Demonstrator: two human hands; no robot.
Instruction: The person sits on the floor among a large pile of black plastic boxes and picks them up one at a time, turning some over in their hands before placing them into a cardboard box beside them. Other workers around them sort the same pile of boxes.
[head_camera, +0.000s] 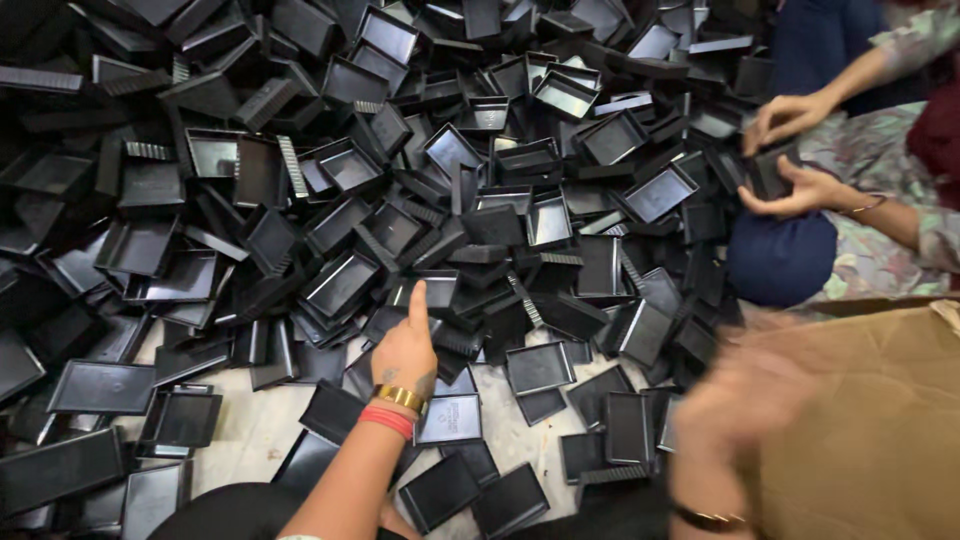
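hands: left hand (405, 350) empty, finger pointing up-frame over black trays (340, 285); right hand (740, 410) blurred, grip perhaps unreadable.

Big heap of shallow black rectangular plastic trays (420, 180) covers the pale floor (255, 430), many tilted or overlapping. Left hand (405, 350) reaches in with index finger pointing out, other fingers curled, tip right at a black tray (432, 288) at the heap's near edge; gold bangle and red thread band on the wrist. Right hand (745, 410) heavily blurred over the brown cardboard box (880, 420), grip unclear. Upper right, another person's two hands (795, 150) hold a black tray piece (772, 170).
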